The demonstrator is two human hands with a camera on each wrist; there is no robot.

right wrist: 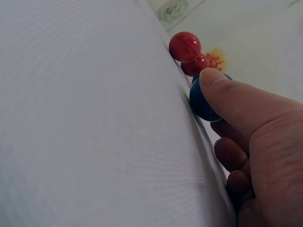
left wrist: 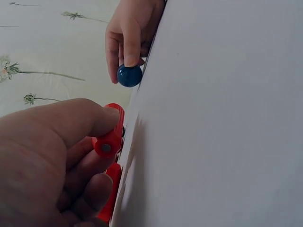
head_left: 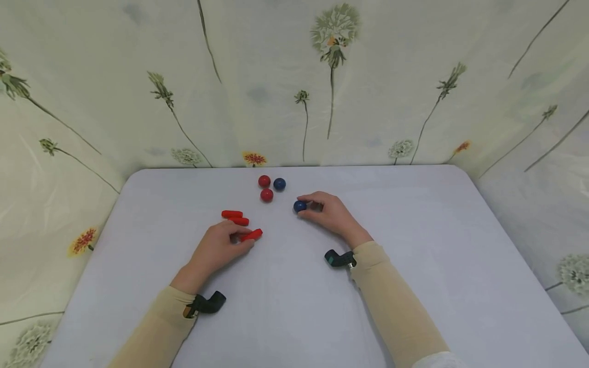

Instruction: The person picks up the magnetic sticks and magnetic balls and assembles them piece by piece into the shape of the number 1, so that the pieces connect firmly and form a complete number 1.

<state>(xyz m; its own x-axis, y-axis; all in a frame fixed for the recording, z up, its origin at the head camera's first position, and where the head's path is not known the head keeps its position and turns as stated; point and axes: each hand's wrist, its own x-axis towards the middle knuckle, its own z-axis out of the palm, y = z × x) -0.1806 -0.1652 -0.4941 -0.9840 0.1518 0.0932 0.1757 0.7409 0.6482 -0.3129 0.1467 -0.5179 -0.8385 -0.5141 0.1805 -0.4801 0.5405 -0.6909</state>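
My left hand pinches a red rod between thumb and fingers. In the left wrist view the rod shows a grey disc on its end. Two more red rods lie side by side just beyond that hand. To the right, my right hand pinches a blue ball by thumb and fingertips. The right wrist view shows the thumb covering part of this blue ball. Farther back, a second blue ball sits beside two red balls.
A white table with rounded far corners bears everything. Behind it and at both sides hangs a curtain printed with dandelions. Each wrist wears a dark camera mount that juts over the tabletop.
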